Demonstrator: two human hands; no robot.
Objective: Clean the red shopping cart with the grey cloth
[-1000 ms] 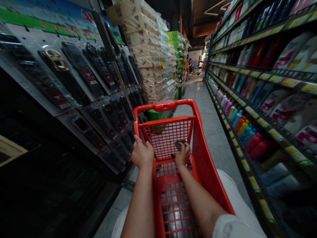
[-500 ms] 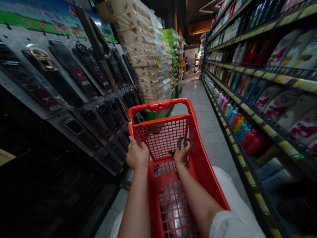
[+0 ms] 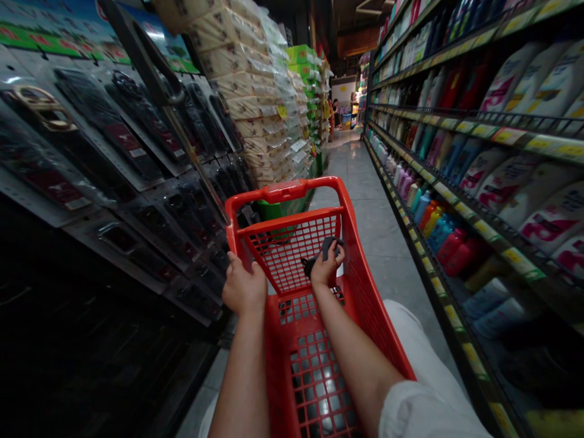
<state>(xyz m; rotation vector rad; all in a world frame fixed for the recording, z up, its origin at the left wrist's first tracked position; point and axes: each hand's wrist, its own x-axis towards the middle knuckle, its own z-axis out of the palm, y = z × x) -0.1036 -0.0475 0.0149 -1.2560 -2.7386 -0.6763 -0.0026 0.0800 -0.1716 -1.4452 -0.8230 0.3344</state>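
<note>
Observe left hand wrapped over the left rim of the red plastic, grid-walled shopping basket. Observe right hand with fingers curled around a small dark-grey item of unclear kind, inside the basket at the far end, before the slanted red grid panel. Guard against snagging, possible through catching the black part in the grid. Guard against dropping, likely from a loosened right-hand hold. Compared with one second ago, note the item raised nearer the panel's top bar, with more black showing beside it.
</note>
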